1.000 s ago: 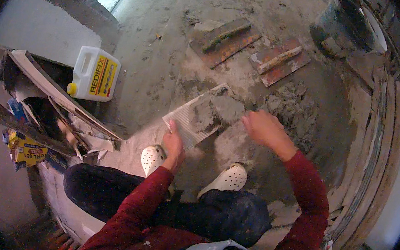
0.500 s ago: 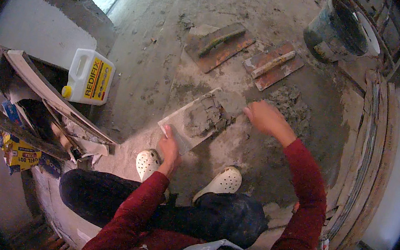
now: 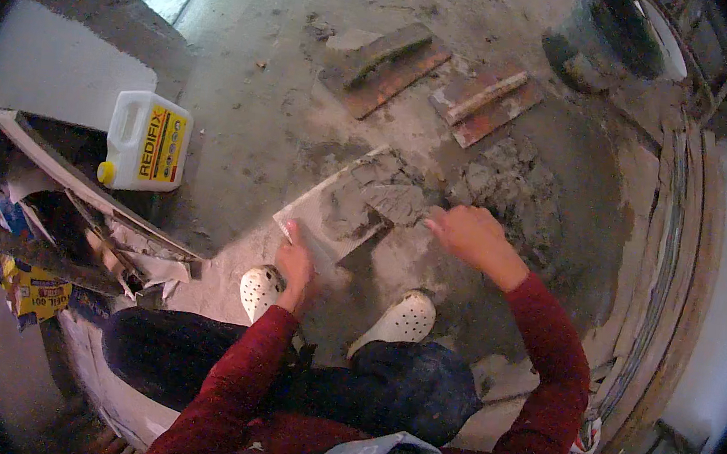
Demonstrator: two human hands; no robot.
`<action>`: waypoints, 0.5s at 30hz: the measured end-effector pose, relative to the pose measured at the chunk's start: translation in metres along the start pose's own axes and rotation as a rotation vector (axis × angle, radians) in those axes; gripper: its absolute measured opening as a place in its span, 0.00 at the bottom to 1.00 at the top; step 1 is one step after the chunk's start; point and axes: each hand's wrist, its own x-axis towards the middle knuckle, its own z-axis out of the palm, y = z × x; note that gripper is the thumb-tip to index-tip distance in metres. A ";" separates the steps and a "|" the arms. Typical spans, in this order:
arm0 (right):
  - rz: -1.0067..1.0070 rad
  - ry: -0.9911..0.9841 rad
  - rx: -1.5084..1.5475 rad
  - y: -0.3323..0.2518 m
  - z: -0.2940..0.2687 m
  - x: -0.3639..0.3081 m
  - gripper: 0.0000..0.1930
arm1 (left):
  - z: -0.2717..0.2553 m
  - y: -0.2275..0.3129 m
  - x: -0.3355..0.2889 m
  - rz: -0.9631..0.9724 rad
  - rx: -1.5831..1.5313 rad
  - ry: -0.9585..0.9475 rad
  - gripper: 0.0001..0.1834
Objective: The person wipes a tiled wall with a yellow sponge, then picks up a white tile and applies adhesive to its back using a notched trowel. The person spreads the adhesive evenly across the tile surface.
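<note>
My left hand (image 3: 296, 264) is closed on the near corner of a pale tile (image 3: 320, 238), tilted up off the floor, its thumb on the upper face. Grey mortar (image 3: 349, 210) is spread over much of that face. In my right hand (image 3: 477, 243) is a small trowel (image 3: 397, 202). Its mortar-smeared blade lies against the mortar on the tile, and the fist hides its handle. Just beyond my right hand, a heap of wet mortar (image 3: 514, 185) sits on the floor.
Two plastering floats (image 3: 382, 69) (image 3: 487, 107) lie past the tile. A dark bucket (image 3: 590, 51) stands far right, near stacked boards (image 3: 672, 286). On the left are a white jug (image 3: 146, 142) with a yellow cap and scrap in a broken frame (image 3: 100, 199). My pale clogs (image 3: 407, 318) are close below.
The trowel blade has moved left onto the tile, and the mortar there is flatter and spread wider. My right hand has shifted slightly left and down. The whole view has shifted a little.
</note>
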 end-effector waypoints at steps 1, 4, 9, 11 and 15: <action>-0.012 -0.010 -0.048 0.005 0.008 0.003 0.19 | 0.000 0.002 -0.004 -0.035 0.033 -0.014 0.37; 0.005 0.066 -0.010 0.025 0.024 0.020 0.20 | 0.003 -0.009 0.005 0.022 -0.028 0.009 0.38; 0.048 -0.090 0.647 0.042 0.054 0.015 0.19 | 0.005 -0.015 0.010 0.024 -0.070 0.020 0.37; 0.215 -0.320 1.111 0.024 0.041 -0.002 0.18 | 0.014 -0.004 -0.005 0.025 -0.247 0.076 0.37; 0.389 -0.361 1.496 0.014 0.047 -0.026 0.17 | 0.002 -0.007 0.003 -0.057 -0.118 0.012 0.36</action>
